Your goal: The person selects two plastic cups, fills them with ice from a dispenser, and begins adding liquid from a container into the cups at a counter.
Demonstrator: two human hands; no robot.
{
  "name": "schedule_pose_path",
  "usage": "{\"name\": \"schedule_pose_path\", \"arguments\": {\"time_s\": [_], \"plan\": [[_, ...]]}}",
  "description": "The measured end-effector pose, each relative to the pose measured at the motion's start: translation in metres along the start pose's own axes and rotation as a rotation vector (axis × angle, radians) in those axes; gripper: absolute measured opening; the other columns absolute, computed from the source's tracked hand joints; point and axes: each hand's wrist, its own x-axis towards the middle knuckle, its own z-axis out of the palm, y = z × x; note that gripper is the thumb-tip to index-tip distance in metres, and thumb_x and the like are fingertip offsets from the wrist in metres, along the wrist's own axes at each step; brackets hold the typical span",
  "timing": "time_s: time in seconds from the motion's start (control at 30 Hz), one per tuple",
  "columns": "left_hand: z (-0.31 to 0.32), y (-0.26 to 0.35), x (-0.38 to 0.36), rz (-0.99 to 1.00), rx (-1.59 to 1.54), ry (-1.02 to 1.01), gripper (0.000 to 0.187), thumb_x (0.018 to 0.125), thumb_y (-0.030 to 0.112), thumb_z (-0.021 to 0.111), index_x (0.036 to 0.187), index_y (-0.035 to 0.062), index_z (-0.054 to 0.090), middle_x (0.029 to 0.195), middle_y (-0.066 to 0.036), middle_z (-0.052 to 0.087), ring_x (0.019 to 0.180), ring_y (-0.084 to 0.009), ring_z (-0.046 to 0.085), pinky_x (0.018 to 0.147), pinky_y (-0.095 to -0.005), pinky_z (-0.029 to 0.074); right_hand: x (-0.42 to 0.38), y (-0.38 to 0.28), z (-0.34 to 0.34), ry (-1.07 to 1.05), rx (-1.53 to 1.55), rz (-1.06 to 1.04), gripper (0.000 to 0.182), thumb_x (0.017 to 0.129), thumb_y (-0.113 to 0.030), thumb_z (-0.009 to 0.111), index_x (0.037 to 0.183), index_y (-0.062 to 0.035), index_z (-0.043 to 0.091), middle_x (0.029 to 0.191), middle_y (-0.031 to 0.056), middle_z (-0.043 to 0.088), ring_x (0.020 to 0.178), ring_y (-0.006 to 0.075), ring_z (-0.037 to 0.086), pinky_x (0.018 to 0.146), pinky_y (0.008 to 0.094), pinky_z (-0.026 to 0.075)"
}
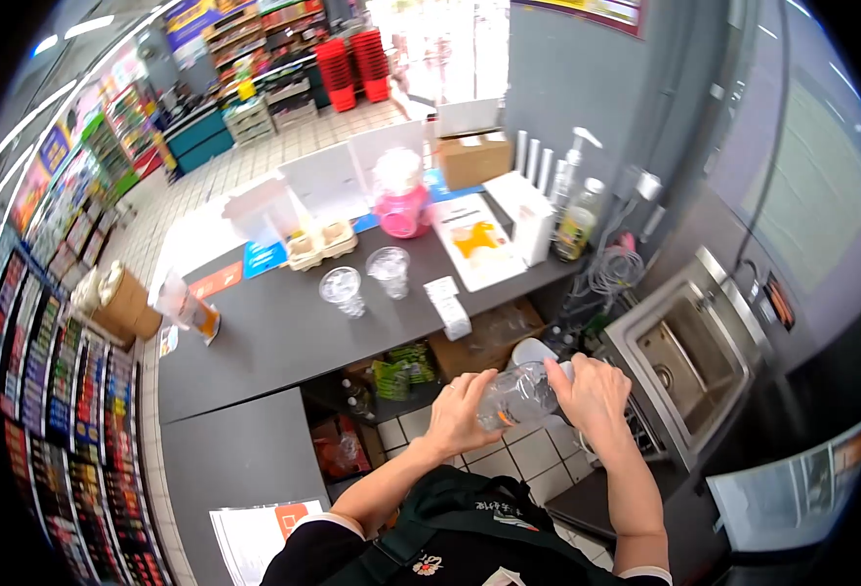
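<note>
A clear plastic shaker (520,393) lies nearly sideways between my two hands, in front of my apron. Around its left end, which bears a small orange mark, the fingers of my left hand (458,415) are closed. My right hand (592,396) grips the other end, covering most of its top. Ahead on the dark counter stand two clear plastic cups (342,290), one beside the other (389,272). A white paper slip (447,306) hangs over the counter's edge near them.
On the counter are a pink container (403,207), a cardboard cup carrier (321,244), a white tray with an orange picture (477,241), a pump bottle (577,220) and a drink cup (191,311). A steel sink (684,366) is at right; papers (260,537) lie at lower left.
</note>
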Motion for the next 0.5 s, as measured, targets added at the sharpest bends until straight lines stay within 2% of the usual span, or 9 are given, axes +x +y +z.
{"name": "schedule_pose_path", "arguments": {"time_s": [0.07,0.1,0.2,0.27,0.3,0.33,0.4,0.43,0.5], "plan": [[-0.026,-0.032,0.001,-0.089,0.029,0.007,0.081,0.051,0.024,0.081,0.122,0.0046,0.047,0.105,-0.014,0.056,0.096,-0.0318,0.057,0.084,-0.0381,0.047,0.028,-0.025,0.032,-0.058,0.013,-0.032,0.045,0.080,-0.039,0.064,0.056,-0.0037,0.050,0.058,0.0150,0.058,0.051,0.0353,0.057,0.045,0.0432,0.042],[-0.040,-0.047,0.003,-0.106,0.030,0.022,0.081,0.051,0.024,0.081,0.122,0.0046,0.047,0.105,-0.014,0.056,0.096,-0.0318,0.057,0.084,-0.0381,0.047,0.042,-0.040,0.045,-0.022,0.155,-0.099,0.045,0.080,-0.037,0.063,0.053,-0.0039,0.048,0.055,0.0145,0.056,0.049,0.0349,0.056,0.044,0.0430,0.041],[-0.076,-0.078,0.003,-0.138,-0.226,-0.033,0.084,0.052,0.024,0.082,0.124,0.0049,0.044,0.109,-0.012,0.055,0.101,-0.0274,0.056,0.087,-0.0359,0.046,0.081,-0.084,0.051,0.005,0.329,-0.264,0.039,0.077,-0.031,0.064,0.053,-0.0042,0.048,0.053,0.0129,0.053,0.048,0.0324,0.055,0.044,0.0407,0.041],[-0.099,-0.093,0.003,-0.184,-0.685,-0.316,0.084,0.051,0.024,0.083,0.123,0.0028,0.044,0.110,-0.010,0.057,0.104,-0.0205,0.055,0.091,-0.0321,0.043,0.106,-0.109,0.045,-0.017,0.400,-0.641,0.037,0.074,-0.029,0.066,0.053,-0.0046,0.048,0.052,0.0113,0.051,0.049,0.0304,0.054,0.045,0.0382,0.041],[-0.106,-0.100,0.002,-0.149,-0.825,-0.378,0.088,0.050,0.026,0.086,0.124,0.0009,0.045,0.110,-0.009,0.057,0.103,-0.0154,0.054,0.092,-0.0299,0.041,0.118,-0.116,0.038,-0.136,0.381,-0.781,0.034,0.073,-0.030,0.068,0.060,-0.0041,0.050,0.058,0.0097,0.052,0.053,0.0287,0.054,0.048,0.0363,0.043],[-0.117,-0.105,0.003,-0.154,-0.823,-0.368,0.088,0.050,0.026,0.086,0.124,0.0009,0.045,0.110,-0.009,0.057,0.103,-0.0154,0.054,0.092,-0.0299,0.041,0.127,-0.126,0.032,-0.140,0.385,-0.791,0.034,0.073,-0.030,0.068,0.060,-0.0041,0.050,0.058,0.0097,0.052,0.053,0.0287,0.054,0.048,0.0363,0.043],[-0.139,-0.108,0.006,-0.248,-1.311,-0.718,0.089,0.050,0.024,0.086,0.125,-0.0004,0.045,0.113,-0.009,0.057,0.103,-0.0158,0.054,0.092,-0.0307,0.041,0.139,-0.140,0.017,-0.200,0.487,-1.086,0.040,0.075,-0.039,0.068,0.070,-0.0028,0.052,0.068,0.0096,0.055,0.056,0.0286,0.054,0.050,0.0364,0.043],[-0.144,-0.115,0.008,-0.223,-1.379,-0.796,0.092,0.049,0.023,0.087,0.126,-0.0016,0.044,0.114,-0.009,0.057,0.103,-0.0158,0.054,0.092,-0.0308,0.041,0.141,-0.144,0.005,-0.338,0.475,-1.090,0.039,0.077,-0.037,0.068,0.086,-0.0014,0.054,0.084,0.0110,0.057,0.070,0.0292,0.056,0.059,0.0369,0.048],[-0.151,-0.127,0.002,-0.283,-1.492,-0.856,0.096,0.045,0.021,0.088,0.126,-0.0021,0.043,0.116,-0.011,0.056,0.106,-0.0176,0.054,0.093,-0.0316,0.041,0.142,-0.154,0.003,-0.434,0.619,-1.078,0.036,0.076,-0.029,0.070,0.093,-0.0011,0.055,0.089,0.0123,0.057,0.077,0.0300,0.057,0.066,0.0371,0.049]]}}
